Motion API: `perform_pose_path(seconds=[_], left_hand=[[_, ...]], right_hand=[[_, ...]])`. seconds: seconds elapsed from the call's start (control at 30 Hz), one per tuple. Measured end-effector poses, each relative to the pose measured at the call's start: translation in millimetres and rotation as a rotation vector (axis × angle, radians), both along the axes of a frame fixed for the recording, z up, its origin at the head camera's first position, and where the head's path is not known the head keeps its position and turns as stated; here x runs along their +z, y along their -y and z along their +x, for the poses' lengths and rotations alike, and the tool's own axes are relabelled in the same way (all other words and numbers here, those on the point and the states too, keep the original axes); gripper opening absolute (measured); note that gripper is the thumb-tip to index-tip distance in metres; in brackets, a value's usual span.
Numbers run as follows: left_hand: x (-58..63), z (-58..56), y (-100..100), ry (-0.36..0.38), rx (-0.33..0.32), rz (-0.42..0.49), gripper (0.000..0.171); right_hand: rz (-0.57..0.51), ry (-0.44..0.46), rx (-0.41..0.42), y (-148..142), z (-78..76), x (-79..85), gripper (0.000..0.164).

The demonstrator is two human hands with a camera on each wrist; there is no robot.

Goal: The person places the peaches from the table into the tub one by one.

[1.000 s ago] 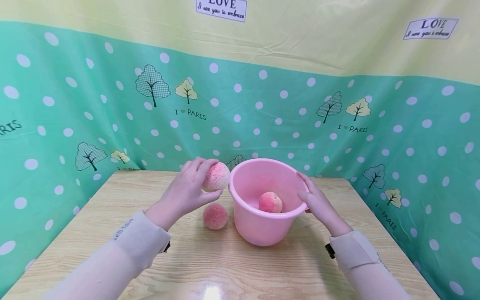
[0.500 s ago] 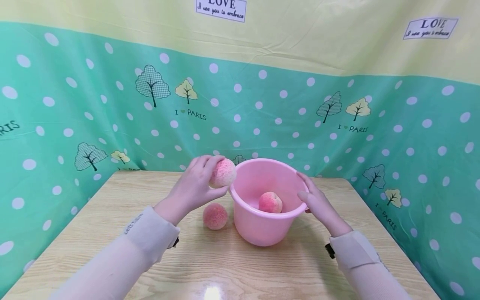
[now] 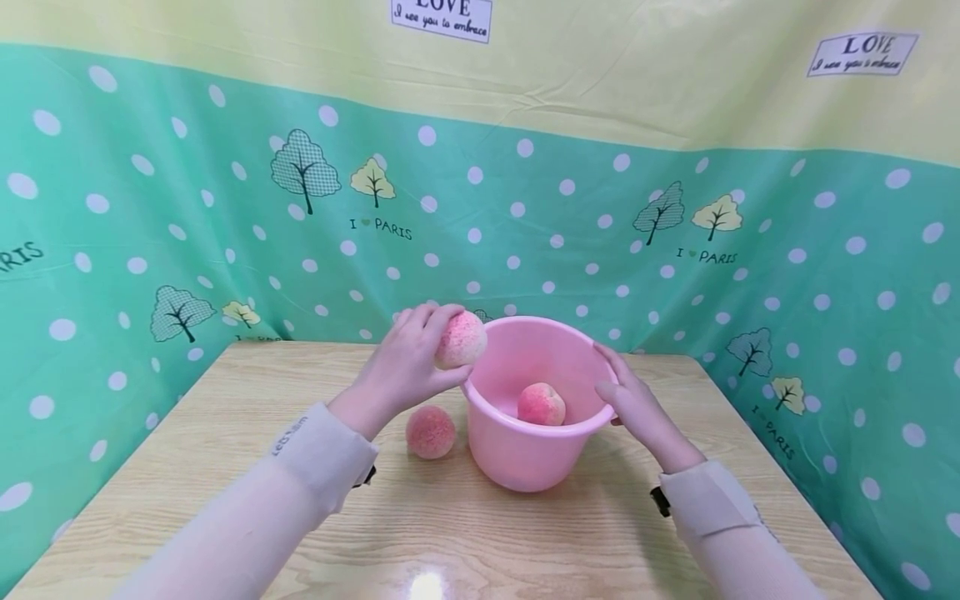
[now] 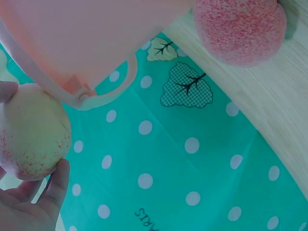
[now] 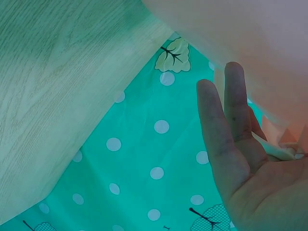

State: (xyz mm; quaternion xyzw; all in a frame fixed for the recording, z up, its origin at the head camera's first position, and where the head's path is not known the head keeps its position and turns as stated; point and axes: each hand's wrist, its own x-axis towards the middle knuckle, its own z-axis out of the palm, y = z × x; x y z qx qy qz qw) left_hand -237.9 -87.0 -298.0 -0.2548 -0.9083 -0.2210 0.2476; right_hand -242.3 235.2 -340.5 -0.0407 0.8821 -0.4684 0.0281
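In the head view my left hand (image 3: 405,362) grips a pale pink-and-white peach (image 3: 462,340) in the air at the left rim of a pink bucket (image 3: 517,457). The left wrist view shows this peach (image 4: 36,137) between thumb and fingertips, close beside the bucket's rim. My right hand (image 3: 637,408) holds the bucket's right rim, its thumb on the near side; two of its fingers (image 5: 216,125) stretch out straight below in the right wrist view. One peach (image 3: 542,405) lies inside the bucket. Another, redder peach (image 3: 431,432) rests on the table left of it.
The wooden table (image 3: 225,467) reaches back to a green and yellow curtain (image 3: 480,208), which also hangs along both sides. A bucket handle (image 4: 113,98) hangs at the rim in the left wrist view.
My left hand has carried its peach rightward and slightly up, to the bucket's left rim. The right hand, the bucket and the other two peaches have stayed in place.
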Motion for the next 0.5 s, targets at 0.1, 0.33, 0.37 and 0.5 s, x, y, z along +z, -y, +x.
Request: perform_pose_path(seconds=[0.1, 0.33, 0.37, 0.5], left_hand=[[0.5, -1.0, -3.2, -0.009, -0.008, 0.004, 0.068], [1.1, -1.9, -10.8, 0.008, -0.012, 0.007, 0.069], [1.2, -2.0, -11.7, 0.009, -0.010, 0.005, 0.069], [1.7, -2.3, -14.8, 0.014, -0.010, 0.002, 0.068]], right_hand=[[0.000, 0.000, 0.002, 0.6, 1.0, 0.4, 0.071], [-0.010, 0.003, 0.006, 0.7, 1.5, 1.3, 0.071], [-0.011, 0.002, 0.006, 0.6, 1.3, 1.2, 0.071], [-0.011, 0.000, 0.006, 0.6, 0.9, 0.5, 0.071]])
